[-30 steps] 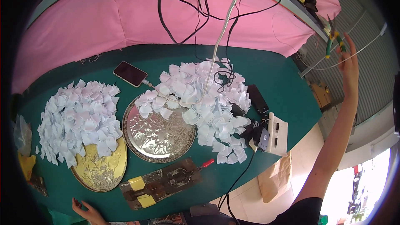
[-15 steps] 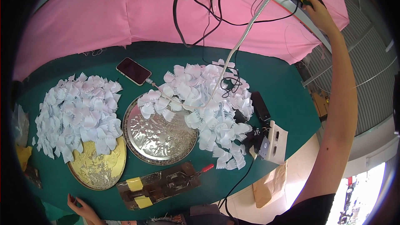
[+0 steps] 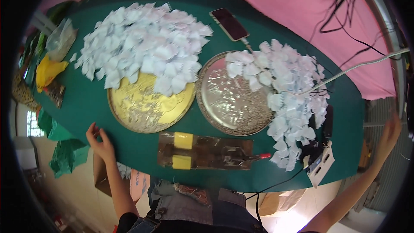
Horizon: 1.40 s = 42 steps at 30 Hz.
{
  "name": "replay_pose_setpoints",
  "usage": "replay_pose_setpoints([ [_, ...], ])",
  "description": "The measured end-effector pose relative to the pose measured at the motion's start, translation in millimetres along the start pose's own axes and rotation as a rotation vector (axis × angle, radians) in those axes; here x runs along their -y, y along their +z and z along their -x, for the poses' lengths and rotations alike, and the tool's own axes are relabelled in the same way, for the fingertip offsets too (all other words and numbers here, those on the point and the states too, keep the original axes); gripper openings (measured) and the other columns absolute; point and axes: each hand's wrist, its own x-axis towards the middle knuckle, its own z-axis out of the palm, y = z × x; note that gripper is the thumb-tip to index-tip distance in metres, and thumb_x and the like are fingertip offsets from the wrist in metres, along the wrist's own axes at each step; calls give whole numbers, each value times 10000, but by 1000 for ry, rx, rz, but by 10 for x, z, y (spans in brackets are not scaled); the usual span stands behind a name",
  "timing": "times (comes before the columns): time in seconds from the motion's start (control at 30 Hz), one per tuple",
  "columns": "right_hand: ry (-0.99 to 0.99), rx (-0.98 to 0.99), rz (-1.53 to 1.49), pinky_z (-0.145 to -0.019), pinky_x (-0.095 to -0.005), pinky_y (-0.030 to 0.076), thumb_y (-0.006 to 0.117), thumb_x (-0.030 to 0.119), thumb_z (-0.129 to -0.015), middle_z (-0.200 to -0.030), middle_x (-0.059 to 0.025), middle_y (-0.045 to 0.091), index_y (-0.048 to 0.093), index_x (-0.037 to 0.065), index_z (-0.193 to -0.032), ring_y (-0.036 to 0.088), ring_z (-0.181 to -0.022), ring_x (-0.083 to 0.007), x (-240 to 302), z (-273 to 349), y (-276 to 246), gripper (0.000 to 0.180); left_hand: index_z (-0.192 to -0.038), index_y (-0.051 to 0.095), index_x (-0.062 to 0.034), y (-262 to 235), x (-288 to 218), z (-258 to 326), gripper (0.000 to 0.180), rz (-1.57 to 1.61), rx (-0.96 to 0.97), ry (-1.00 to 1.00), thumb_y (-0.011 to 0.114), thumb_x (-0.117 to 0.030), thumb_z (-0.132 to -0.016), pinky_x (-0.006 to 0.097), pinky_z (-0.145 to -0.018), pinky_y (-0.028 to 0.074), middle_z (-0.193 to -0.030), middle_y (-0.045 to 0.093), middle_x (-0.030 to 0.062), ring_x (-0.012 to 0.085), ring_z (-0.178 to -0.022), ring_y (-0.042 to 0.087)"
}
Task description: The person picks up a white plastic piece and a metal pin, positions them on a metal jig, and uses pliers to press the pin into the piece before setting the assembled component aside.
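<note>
My left hand (image 3: pixel 101 143) is over the table's near left edge, fingers loosely curled and apart, holding nothing. Out beyond the table's right end, my right hand (image 3: pixel 390 129) is smeared by motion, and whether anything is in it cannot be made out. Between the hands lies a brown board with a metal toggle clamp (image 3: pixel 207 151), two yellow pads and a red-tipped handle. Behind it are a gold round tray (image 3: pixel 125 112) and a silver round tray (image 3: pixel 215 99). White scallop-edged cut pieces (image 3: pixel 146 39) overlap the gold tray; another heap of white pieces (image 3: pixel 291 99) overlaps the silver one.
A phone (image 3: pixel 230 24) on a cable lies at the back. A pale power strip (image 3: pixel 320 164) and black adapter (image 3: pixel 329 121) sit at the right edge. Yellow cloth (image 3: pixel 48 71) and a clear plastic bag (image 3: pixel 61 41) are far left. Pink fabric (image 3: pixel 293 0) hangs behind the table.
My view has swung left and down. My right hand has come away from the shelf at the upper right, where it was at a green-and-yellow-handled tool. The left hand remains near the table edge.
</note>
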Motion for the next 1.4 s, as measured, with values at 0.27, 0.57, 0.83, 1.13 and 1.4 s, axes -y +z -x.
replay_pose_setpoints([
  [0.27, 795, 228, -577, -721, -246, 491, 561, 128, -1005, -971, -56, 674, 684, 14, -1128, 588, -794, -99, 1477, 2830, 273, 207, -1082, 635, 19, 452, -904, -441, 245, 246, 367, 288, 646, 43, -838, 303, -849, 488, -1004, 630, 117, 218, -909, 625],
  [0.57, 806, 91, -871, -717, -240, 456, 558, 62, -992, -857, -63, 650, 683, -20, -1098, 575, -761, -116, 2832, 2473, 379, 183, -1029, 679, -85, 1372, -1394, -635, 309, 107, 749, 896, 736, -38, -730, 411, -884, 458, -1083, 635, 71, 298, -1053, 579],
  [0.83, 583, 171, -1026, -685, -228, 471, 578, 36, -963, -838, -59, 676, 691, -26, -1065, 596, -736, -108, 3023, 1667, 924, 164, -944, 659, -12, 1328, -1489, -572, 203, 337, 817, 511, 734, 7, -756, 329, -642, 499, -898, 617, 94, 235, -684, 603],
  [1.13, 176, 533, -759, -720, -321, 503, 638, 119, -886, -976, -114, 659, 690, 14, -1051, 627, -769, -217, 3303, 691, 2108, 202, -999, 676, -12, 1355, -1383, -492, 175, 442, 796, 495, 682, 15, -826, 304, -631, 493, -918, 650, 101, 227, -708, 613],
  [1.4, 90, 593, -579, -856, -422, 510, 712, 189, -830, -1123, -163, 620, 664, 36, -1143, 647, -995, -328, 3424, 446, 2742, 351, -992, 713, -45, 670, -1713, -389, 179, 709, 889, 323, 698, -13, -816, 284, -710, 499, -928, 701, 80, 182, -786, 634],
])
